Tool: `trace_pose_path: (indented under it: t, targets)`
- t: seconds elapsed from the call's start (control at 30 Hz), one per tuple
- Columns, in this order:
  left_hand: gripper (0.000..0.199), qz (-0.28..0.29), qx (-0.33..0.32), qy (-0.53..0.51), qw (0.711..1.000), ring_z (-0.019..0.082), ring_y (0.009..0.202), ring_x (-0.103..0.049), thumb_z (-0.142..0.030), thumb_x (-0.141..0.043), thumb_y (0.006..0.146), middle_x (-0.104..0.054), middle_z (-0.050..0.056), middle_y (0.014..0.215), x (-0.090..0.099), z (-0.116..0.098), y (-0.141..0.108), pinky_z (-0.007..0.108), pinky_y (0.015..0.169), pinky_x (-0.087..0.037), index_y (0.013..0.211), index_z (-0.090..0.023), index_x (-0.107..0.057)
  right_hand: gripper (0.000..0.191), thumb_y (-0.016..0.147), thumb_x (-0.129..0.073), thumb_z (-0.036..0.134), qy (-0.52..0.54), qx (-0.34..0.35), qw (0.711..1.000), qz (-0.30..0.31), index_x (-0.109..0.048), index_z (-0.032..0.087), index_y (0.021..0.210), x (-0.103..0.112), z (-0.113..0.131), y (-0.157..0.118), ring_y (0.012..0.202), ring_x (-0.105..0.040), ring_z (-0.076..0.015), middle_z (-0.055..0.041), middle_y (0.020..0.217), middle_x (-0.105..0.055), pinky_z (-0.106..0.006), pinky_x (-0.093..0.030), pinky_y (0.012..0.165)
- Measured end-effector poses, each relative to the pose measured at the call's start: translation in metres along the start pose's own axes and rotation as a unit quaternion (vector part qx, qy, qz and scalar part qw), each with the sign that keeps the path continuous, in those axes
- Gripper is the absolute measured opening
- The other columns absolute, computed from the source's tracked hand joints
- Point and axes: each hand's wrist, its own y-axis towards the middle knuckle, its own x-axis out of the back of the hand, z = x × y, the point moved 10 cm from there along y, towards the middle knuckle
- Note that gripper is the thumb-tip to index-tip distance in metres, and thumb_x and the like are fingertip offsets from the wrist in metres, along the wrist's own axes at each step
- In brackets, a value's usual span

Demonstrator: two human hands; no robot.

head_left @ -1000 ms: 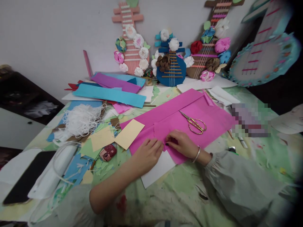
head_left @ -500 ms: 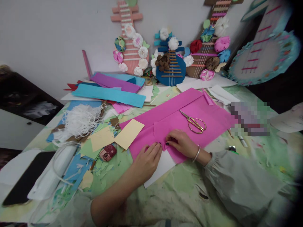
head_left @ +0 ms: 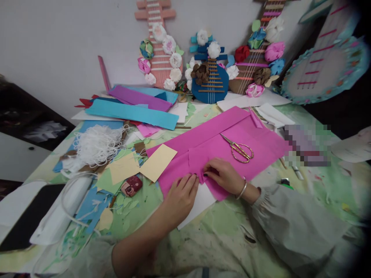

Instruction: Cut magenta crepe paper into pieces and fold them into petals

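Observation:
A small piece of pink crepe paper [head_left: 198, 157] lies on larger pink sheets [head_left: 255, 139]. My left hand [head_left: 182, 195] rests over its lower edge, fingers held together and tips closed on the paper. Across from it, my right hand [head_left: 222, 175], with a bangle on the wrist, pinches the same edge between thumb and fingers. Just where the fingertips meet the paper is partly hidden. Gold-handled scissors [head_left: 242, 151] lie on the pink sheets above my right hand. White paper [head_left: 198, 206] sticks out beneath.
To the left are cream cards [head_left: 159, 162], a dark red case [head_left: 131, 186], a heap of white string [head_left: 98, 144] and a black phone [head_left: 30, 216]. Behind lie folded blue crepe paper [head_left: 131, 112] and flower-covered paper instruments [head_left: 210, 83] against the wall.
The view has shifted slightly. Both hands stay at the paper's edge, with hardly any finger movement visible.

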Motion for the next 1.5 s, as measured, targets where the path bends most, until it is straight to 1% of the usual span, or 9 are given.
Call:
trace_pose_path:
  t: [0.17,0.3,0.47,0.7,0.93,1.23,1.5]
  targets:
    - [0.041,0.006,0.003,0.005,1.000,0.027,0.115,-0.050,-0.010,-0.033,0.090,-0.053,0.016,0.127,-0.0002,0.0011,0.0012,0.040,0.093,-0.040,0.129,-0.004,-0.047,0.006,0.086,-0.056,0.015,-0.003,0.021,0.999,-0.023,-0.058,0.018,0.081,0.0039,0.0049,-0.0008,0.076,-0.053,-0.0169,-0.0038,0.076,-0.062,-0.031,-0.039,0.073]
    - [0.041,0.013,0.003,0.003,1.000,0.027,0.117,-0.048,-0.011,-0.033,0.091,-0.051,0.016,0.130,-0.0008,0.0023,0.0022,0.039,0.093,-0.041,0.130,-0.006,-0.046,0.007,0.084,-0.057,0.012,-0.008,0.022,1.000,-0.014,-0.059,0.018,0.082,0.0020,0.0040,-0.0001,0.076,-0.053,-0.0165,-0.0033,0.076,-0.063,-0.031,-0.039,0.073]
    - [0.040,0.008,-0.001,-0.007,1.000,0.027,0.119,-0.047,-0.013,-0.035,0.092,-0.050,0.016,0.132,-0.0006,0.0016,-0.0001,0.041,0.092,-0.041,0.131,-0.009,-0.045,0.007,0.079,-0.063,0.011,-0.026,-0.003,1.000,0.002,-0.059,0.018,0.081,0.0004,-0.0005,0.0015,0.075,-0.049,-0.0191,-0.0038,0.072,-0.063,-0.033,-0.036,0.070]
    - [0.039,-0.002,-0.005,-0.013,1.000,0.028,0.117,-0.049,-0.011,-0.034,0.092,-0.053,0.017,0.129,0.0033,0.0012,-0.0005,0.041,0.090,-0.042,0.129,-0.008,-0.047,0.007,0.080,-0.061,0.011,-0.025,-0.015,0.999,0.023,-0.059,0.017,0.083,-0.0041,-0.0018,0.0032,0.075,-0.049,-0.0187,-0.0042,0.074,-0.063,-0.034,-0.038,0.071]
    - [0.039,-0.002,0.002,-0.015,1.000,0.028,0.117,-0.049,-0.012,-0.034,0.092,-0.052,0.016,0.129,0.0026,0.0022,-0.0001,0.040,0.092,-0.040,0.129,-0.009,-0.047,0.005,0.082,-0.061,0.013,-0.028,-0.011,0.999,0.014,-0.059,0.018,0.082,-0.0049,-0.0018,0.0035,0.076,-0.050,-0.0182,-0.0043,0.076,-0.063,-0.033,-0.038,0.071]
    - [0.042,0.028,0.005,-0.028,0.999,0.029,0.120,-0.045,-0.013,-0.034,0.092,-0.051,0.012,0.132,-0.0001,0.0019,0.0002,0.041,0.095,-0.039,0.133,-0.009,-0.043,0.003,0.083,-0.061,0.017,-0.039,-0.010,0.999,-0.003,-0.059,0.019,0.082,-0.0020,-0.0008,0.0028,0.077,-0.050,-0.0192,-0.0043,0.076,-0.063,-0.033,-0.038,0.071]
    - [0.044,0.038,0.000,-0.013,0.999,0.028,0.122,-0.044,-0.014,-0.033,0.093,-0.049,0.012,0.134,-0.0030,0.0014,-0.0006,0.041,0.096,-0.037,0.136,-0.012,-0.039,0.007,0.081,-0.063,0.013,-0.042,-0.016,0.999,-0.005,-0.059,0.018,0.081,-0.0051,-0.0034,0.0030,0.075,-0.052,-0.0181,-0.0038,0.077,-0.064,-0.032,-0.039,0.071]
